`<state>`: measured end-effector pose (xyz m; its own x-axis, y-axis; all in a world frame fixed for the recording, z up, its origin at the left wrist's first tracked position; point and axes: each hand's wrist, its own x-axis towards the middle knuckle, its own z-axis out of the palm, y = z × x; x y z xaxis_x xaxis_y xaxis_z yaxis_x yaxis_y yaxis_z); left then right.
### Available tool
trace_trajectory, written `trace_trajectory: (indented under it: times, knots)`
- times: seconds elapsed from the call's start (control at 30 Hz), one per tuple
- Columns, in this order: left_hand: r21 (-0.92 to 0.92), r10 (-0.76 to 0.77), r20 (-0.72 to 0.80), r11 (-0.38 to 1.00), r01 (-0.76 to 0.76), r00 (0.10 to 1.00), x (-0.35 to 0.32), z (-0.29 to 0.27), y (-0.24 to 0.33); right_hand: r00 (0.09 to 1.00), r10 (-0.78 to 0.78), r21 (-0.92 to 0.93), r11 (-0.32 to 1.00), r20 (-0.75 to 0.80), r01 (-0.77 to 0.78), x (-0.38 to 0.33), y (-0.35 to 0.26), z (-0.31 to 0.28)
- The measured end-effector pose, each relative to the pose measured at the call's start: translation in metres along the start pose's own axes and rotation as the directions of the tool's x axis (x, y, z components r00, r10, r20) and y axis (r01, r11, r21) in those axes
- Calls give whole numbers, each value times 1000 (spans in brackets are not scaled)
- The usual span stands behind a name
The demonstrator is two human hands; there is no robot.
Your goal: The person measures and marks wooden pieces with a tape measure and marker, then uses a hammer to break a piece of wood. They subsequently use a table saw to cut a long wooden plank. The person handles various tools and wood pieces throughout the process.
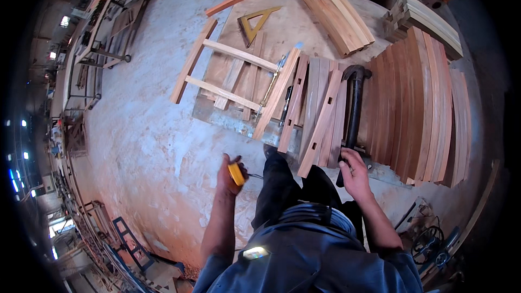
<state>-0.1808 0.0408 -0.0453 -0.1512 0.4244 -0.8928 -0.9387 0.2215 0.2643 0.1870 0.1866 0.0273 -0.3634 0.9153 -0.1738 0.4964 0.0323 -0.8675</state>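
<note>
Left hand point(224, 176) clasps yellow tape measure point(236, 174); right hand point(356, 174) grips hammer point(354, 114). Beyond them, wooden frame point(239, 55) looks joined, slotted bars point(323, 121) loose.

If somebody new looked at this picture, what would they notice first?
Probably the bright yellow tool in the person's left hand, standing out against the pale floor. Next, perhaps the big row of reddish-brown boards on the right, and the ladder-like wooden frame farther left. Between them is a dark hammer-like tool, with the right hand near its lower end.
</note>
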Motion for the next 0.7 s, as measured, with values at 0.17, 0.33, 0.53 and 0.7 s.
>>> trace_trajectory:
  times: [0.17, 0.33, 0.53, 0.7]
  knots:
    - [438, 612, -74, 729, -526, 787, 65, 23, 82, 998, 29, -22, 999, -64, -30, 8, -21, 16]
    - [804, 782, 91, 308, -509, 617, 95, 66, 124, 990, 93, 43, 995, -110, -89, 16, -51, 47]
    - [894, 852, 340, -162, -417, 398, 110, 59, 125, 984, 150, 21, 989, -100, -149, 16, -84, 81]
    - [846, 772, 481, -282, -452, 417, 98, 48, 132, 991, 79, -45, 995, -112, -85, 21, -97, 103]
